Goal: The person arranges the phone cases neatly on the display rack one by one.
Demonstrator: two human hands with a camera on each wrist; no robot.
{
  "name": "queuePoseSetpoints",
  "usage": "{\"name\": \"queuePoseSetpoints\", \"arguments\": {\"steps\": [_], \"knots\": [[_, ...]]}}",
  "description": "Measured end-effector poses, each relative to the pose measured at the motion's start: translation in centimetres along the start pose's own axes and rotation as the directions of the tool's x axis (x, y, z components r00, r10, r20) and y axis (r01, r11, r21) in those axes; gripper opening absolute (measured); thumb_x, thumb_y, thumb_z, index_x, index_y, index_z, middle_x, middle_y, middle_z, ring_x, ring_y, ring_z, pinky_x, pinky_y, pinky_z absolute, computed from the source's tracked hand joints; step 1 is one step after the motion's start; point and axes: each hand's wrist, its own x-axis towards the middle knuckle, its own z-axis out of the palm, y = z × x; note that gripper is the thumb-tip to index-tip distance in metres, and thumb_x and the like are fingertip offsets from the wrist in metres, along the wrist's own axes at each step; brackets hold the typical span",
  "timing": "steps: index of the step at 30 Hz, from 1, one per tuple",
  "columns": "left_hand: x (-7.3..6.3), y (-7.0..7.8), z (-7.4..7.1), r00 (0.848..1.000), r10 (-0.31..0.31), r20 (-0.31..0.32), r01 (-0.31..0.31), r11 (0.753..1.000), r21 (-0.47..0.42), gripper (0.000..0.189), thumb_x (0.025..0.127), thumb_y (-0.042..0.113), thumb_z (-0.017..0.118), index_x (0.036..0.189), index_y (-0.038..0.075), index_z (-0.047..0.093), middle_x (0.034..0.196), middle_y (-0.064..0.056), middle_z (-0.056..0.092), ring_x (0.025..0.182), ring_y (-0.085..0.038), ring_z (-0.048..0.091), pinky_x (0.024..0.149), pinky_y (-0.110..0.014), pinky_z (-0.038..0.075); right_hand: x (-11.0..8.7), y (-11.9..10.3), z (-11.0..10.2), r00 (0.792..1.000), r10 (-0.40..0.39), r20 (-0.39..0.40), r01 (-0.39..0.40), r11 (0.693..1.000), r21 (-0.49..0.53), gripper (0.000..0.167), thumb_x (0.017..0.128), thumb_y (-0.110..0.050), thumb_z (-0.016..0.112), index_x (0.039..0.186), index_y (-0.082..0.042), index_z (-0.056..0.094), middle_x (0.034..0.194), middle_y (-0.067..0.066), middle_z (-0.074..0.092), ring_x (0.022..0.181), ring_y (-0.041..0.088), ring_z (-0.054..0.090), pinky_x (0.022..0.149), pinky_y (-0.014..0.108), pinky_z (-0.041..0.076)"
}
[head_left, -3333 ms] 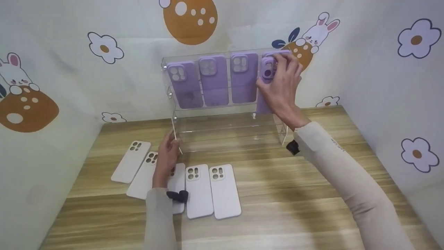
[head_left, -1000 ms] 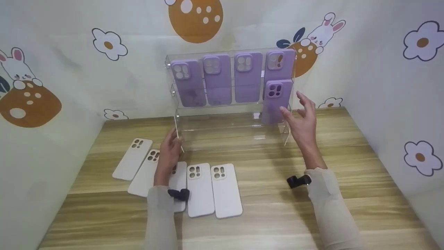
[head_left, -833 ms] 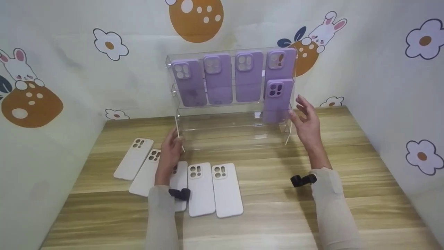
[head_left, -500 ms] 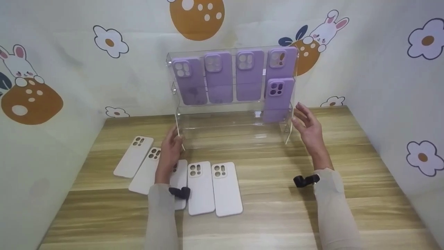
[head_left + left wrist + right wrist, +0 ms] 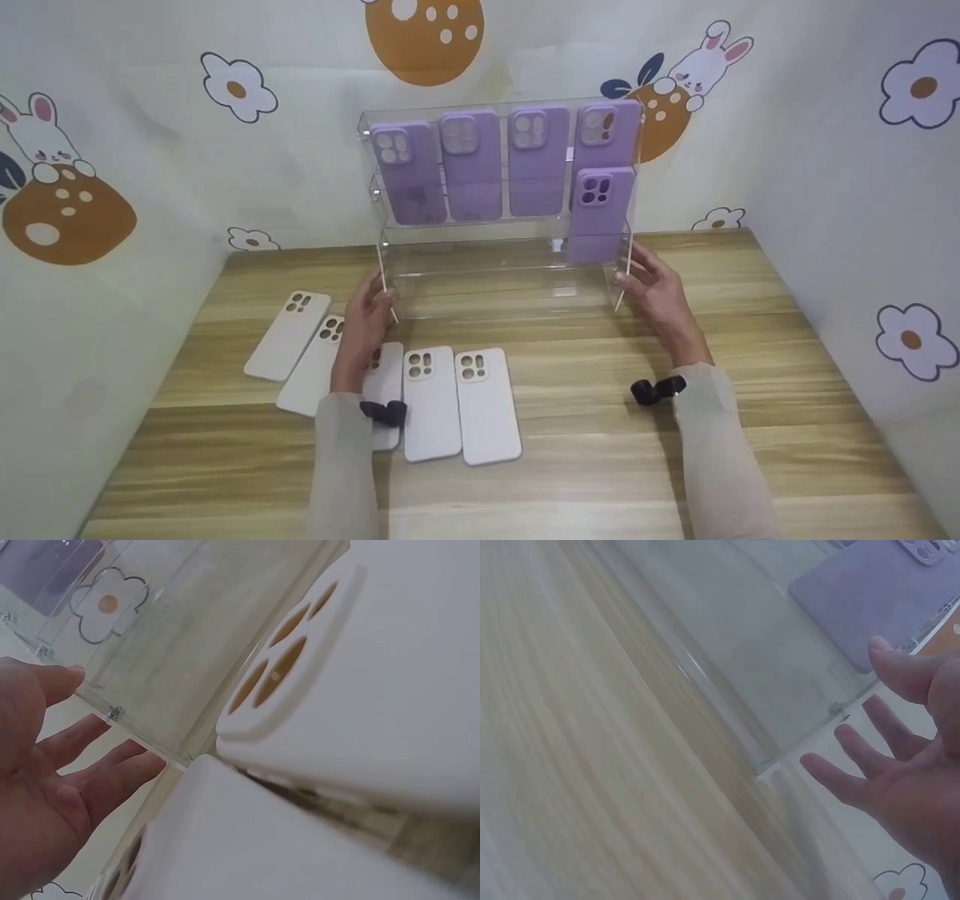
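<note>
A clear acrylic tiered display stand (image 5: pixel 480 259) stands at the back of the table. Several purple phone cases lean in its upper row, and another purple phone case (image 5: pixel 602 232) sits one tier lower at the right, overlapping the case behind it. My left hand (image 5: pixel 364 319) holds the stand's left side panel, thumb (image 5: pixel 64 682) on the inner side and fingers outside. At the opposite side panel, my right hand (image 5: pixel 660 304) has its thumb (image 5: pixel 900 671) over the edge, with the fingers along the outside.
Several white phone cases (image 5: pixel 491 405) lie on the wood-grain table (image 5: pixel 592 450) in front of the stand, fanned toward the left. My left forearm partly covers two of them. Patterned walls (image 5: pixel 300 172) enclose the back and both sides.
My right hand placed the purple phone case on the lower right tier and let it go. It then moved down and took hold of the right side panel. My left hand stayed put.
</note>
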Motion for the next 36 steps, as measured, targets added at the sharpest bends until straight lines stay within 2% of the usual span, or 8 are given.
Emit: {"name": "queuePoseSetpoints", "arguments": {"steps": [5, 9, 17, 21, 24, 28, 31, 36], "knots": [[0.4, 0.5, -0.6, 1.000, -0.016, 0.017, 0.016, 1.000, 0.002, 0.051, 0.105, 0.020, 0.052, 0.154, 0.020, 0.039, 0.154, -0.014, 0.048, 0.116, -0.035, 0.063, 0.092, -0.036, 0.056, 0.4, -0.1, 0.0, 0.999, 0.045, 0.004, -0.045, 0.999, -0.017, 0.070, 0.094, -0.006, 0.067, 0.156, -0.014, 0.036, 0.154, 0.013, 0.042, 0.143, 0.034, 0.043, 0.103, 0.034, 0.053], [0.8, 1.1, -1.6, 0.998, -0.042, 0.047, 0.042, 0.999, -0.008, 0.055, 0.103, 0.018, 0.057, 0.154, 0.013, 0.038, 0.150, -0.023, 0.049, 0.134, -0.039, 0.053, 0.110, -0.047, 0.047, 0.5, -0.2, -0.1, 0.999, 0.041, 0.022, -0.041, 0.999, -0.001, 0.071, 0.094, -0.008, 0.068, 0.156, -0.013, 0.034, 0.155, 0.016, 0.041, 0.144, 0.035, 0.042, 0.106, 0.041, 0.050], [0.2, 1.3, -6.4, 0.996, -0.080, 0.037, 0.074, 0.986, 0.147, 0.057, 0.103, 0.021, 0.055, 0.155, 0.011, 0.035, 0.158, -0.021, 0.038, 0.146, -0.038, 0.039, 0.114, -0.048, 0.043, 0.4, -0.3, -0.2, 0.998, 0.055, 0.039, -0.054, 0.998, -0.022, 0.071, 0.095, -0.012, 0.067, 0.157, -0.017, 0.032, 0.158, 0.018, 0.037, 0.145, 0.039, 0.040, 0.104, 0.043, 0.051], [-0.2, 1.3, -8.4, 0.992, -0.121, 0.021, 0.110, 0.953, 0.282, 0.057, 0.104, 0.023, 0.054, 0.157, 0.015, 0.033, 0.161, -0.018, 0.034, 0.139, -0.039, 0.047, 0.107, -0.048, 0.049, 0.4, -0.1, -0.3, 0.998, 0.060, 0.036, -0.059, 0.998, -0.024, 0.070, 0.096, -0.009, 0.066, 0.157, -0.017, 0.033, 0.157, 0.017, 0.037, 0.144, 0.039, 0.040, 0.104, 0.043, 0.052], [-0.4, 0.9, -9.4, 0.995, -0.097, 0.010, 0.087, 0.928, 0.362, 0.057, 0.104, 0.020, 0.054, 0.156, 0.011, 0.034, 0.161, -0.021, 0.031, 0.139, -0.043, 0.046, 0.111, -0.053, 0.044, 0.4, -0.1, -0.4, 0.998, 0.049, 0.031, -0.048, 0.998, -0.033, 0.069, 0.096, -0.009, 0.066, 0.157, -0.015, 0.034, 0.156, 0.017, 0.038, 0.143, 0.040, 0.041, 0.102, 0.041, 0.053], [-0.1, 0.1, -10.4, 0.997, -0.077, -0.028, 0.081, 0.894, 0.440, 0.058, 0.102, 0.020, 0.057, 0.155, 0.008, 0.036, 0.160, -0.023, 0.032, 0.147, -0.044, 0.033, 0.121, -0.056, 0.029, 0.3, 0.0, -0.3, 0.999, 0.041, 0.029, -0.039, 0.998, -0.053, 0.069, 0.096, -0.011, 0.066, 0.157, -0.013, 0.034, 0.155, 0.019, 0.039, 0.142, 0.042, 0.041, 0.101, 0.042, 0.053], [0.4, -0.5, -10.8, 0.993, -0.107, -0.043, 0.115, 0.870, 0.480, 0.061, 0.101, 0.023, 0.058, 0.155, 0.008, 0.034, 0.159, -0.025, 0.032, 0.147, -0.044, 0.032, 0.122, -0.057, 0.026, 0.3, 0.0, -0.3, 0.999, 0.040, 0.029, -0.038, 0.997, -0.070, 0.068, 0.096, -0.010, 0.065, 0.156, -0.014, 0.034, 0.155, 0.019, 0.039, 0.142, 0.042, 0.041, 0.102, 0.042, 0.053], [1.1, -1.6, -11.4, 0.984, -0.168, -0.057, 0.170, 0.797, 0.579, 0.065, 0.101, 0.029, 0.057, 0.156, 0.008, 0.031, 0.158, -0.026, 0.031, 0.144, -0.047, 0.033, 0.117, -0.068, 0.020, 0.2, -0.1, -0.2, 0.999, 0.046, 0.029, -0.043, 0.996, -0.083, 0.067, 0.097, -0.009, 0.064, 0.156, -0.017, 0.035, 0.155, 0.018, 0.040, 0.141, 0.042, 0.042, 0.103, 0.044, 0.051]]}}
